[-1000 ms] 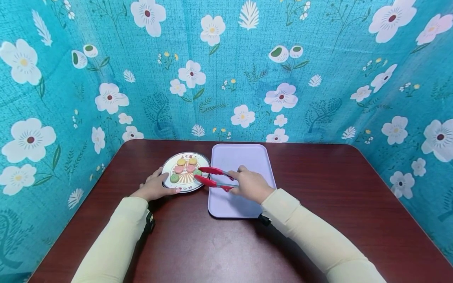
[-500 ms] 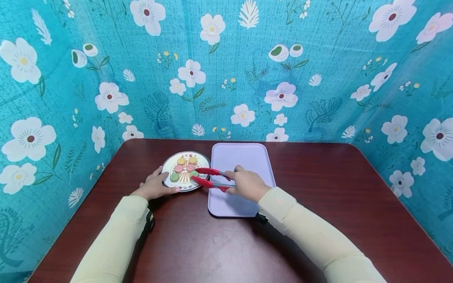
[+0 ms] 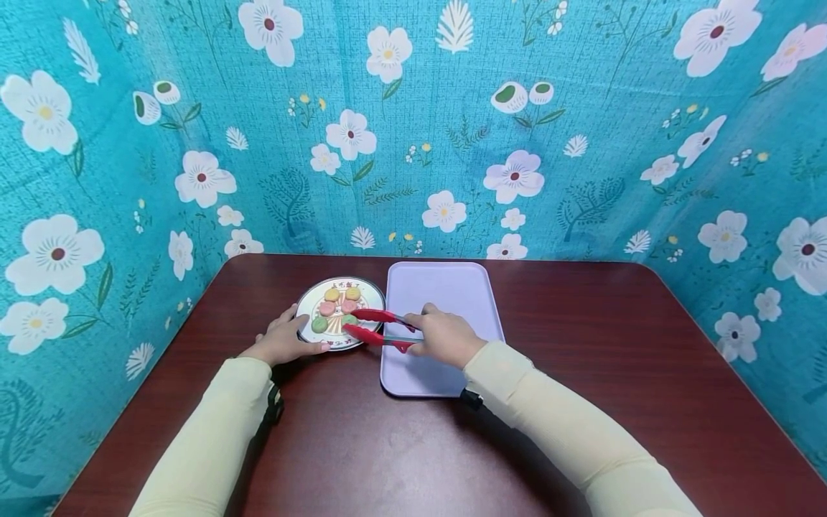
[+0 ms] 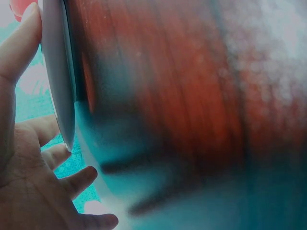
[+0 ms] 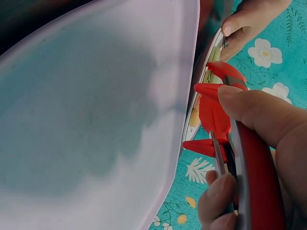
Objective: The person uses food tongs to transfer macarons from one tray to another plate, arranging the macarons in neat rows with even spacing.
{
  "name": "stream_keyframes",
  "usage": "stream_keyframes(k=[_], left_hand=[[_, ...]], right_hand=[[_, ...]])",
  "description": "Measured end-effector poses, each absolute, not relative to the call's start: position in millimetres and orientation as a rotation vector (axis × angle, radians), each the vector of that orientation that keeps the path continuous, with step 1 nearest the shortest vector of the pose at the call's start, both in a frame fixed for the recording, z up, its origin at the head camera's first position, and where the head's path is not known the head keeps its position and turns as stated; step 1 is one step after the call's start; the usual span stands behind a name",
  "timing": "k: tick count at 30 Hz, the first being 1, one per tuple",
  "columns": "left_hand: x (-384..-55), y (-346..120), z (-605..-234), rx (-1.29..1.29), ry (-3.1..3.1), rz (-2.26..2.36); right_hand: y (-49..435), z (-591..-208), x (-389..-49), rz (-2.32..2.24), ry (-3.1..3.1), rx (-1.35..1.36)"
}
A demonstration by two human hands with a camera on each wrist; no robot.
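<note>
On the left of the table lies a round white plate (image 3: 365,287) with printed characters, bearing yellow, pink and green macaron-like pieces. My left hand (image 3: 279,340) holds its near-left rim, thumb at the front and fingers spread along the side; in the left wrist view the plate's edge (image 4: 60,86) runs between thumb and fingers. My right hand (image 3: 442,336) grips red-tipped tongs (image 3: 376,315). Their parted tips reach over the plate's right side, one on each side of a green macaron (image 3: 349,320). Whether the tips touch it cannot be seen.
A lilac tray (image 3: 439,283) stands just right of the plate, beneath my right hand and the tongs. Both rest on a dark red-brown table (image 3: 581,323). A turquoise flowered cloth (image 3: 413,143) hangs behind and along the sides.
My right hand and the tongs have shifted left, and the green macaron at their tips has moved slightly left and down with them. My left hand stays at the plate's rim.
</note>
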State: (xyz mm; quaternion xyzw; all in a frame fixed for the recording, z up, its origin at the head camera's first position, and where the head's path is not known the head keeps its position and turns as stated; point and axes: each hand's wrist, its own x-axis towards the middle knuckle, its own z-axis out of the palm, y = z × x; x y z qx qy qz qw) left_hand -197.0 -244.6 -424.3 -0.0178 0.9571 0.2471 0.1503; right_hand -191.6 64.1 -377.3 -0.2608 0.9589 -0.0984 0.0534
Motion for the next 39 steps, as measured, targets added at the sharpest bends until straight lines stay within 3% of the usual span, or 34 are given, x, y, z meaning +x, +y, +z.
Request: stream_keyframes(k=[39], left_hand=[[-197,-245,-426,-0.078,2.745,0.723]], right_hand=[[50,-370,-205,-0.237,2.844,-0.811]])
